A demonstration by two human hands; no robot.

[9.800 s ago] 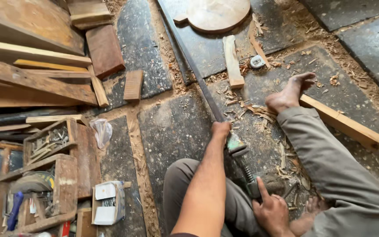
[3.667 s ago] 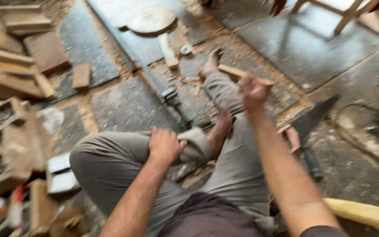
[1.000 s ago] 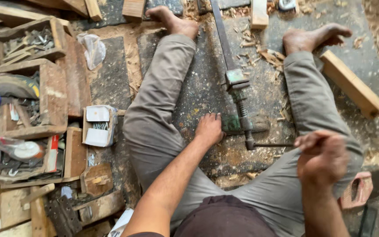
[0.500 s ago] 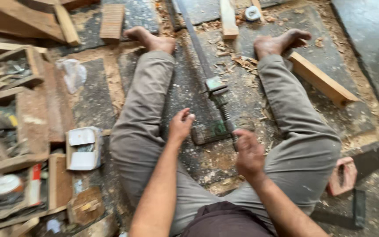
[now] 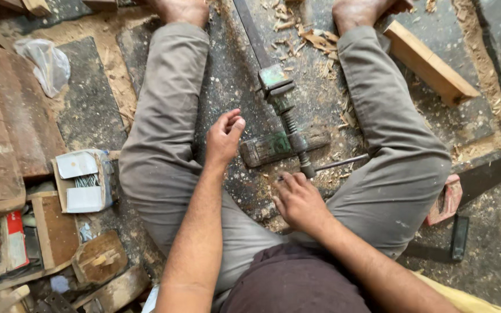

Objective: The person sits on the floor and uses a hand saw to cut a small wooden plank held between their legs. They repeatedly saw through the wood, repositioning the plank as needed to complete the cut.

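I sit on the floor with my legs spread. A long bar clamp (image 5: 278,95) lies between them, with a green jaw, a threaded screw and a thin turning rod (image 5: 343,163). A worn green block (image 5: 273,148) sits across its near end. My left hand (image 5: 224,138) hovers just left of that block, fingers loosely curled with nothing in them. My right hand (image 5: 297,200) rests on the sawdust-covered floor just below the screw's end, fingertips spread and close to the screw tip.
A wooden batten (image 5: 430,64) lies by my right foot. A handsaw (image 5: 465,188) with a reddish handle lies at my right thigh. To the left are an open cardboard box of nails (image 5: 82,179), a plastic bag (image 5: 44,61) and wooden tool trays (image 5: 7,145). Shavings litter the floor.
My right hand has dropped from above the clamp to the floor beside the screw's end. My left hand has shifted right toward the green block. The view has moved closer.
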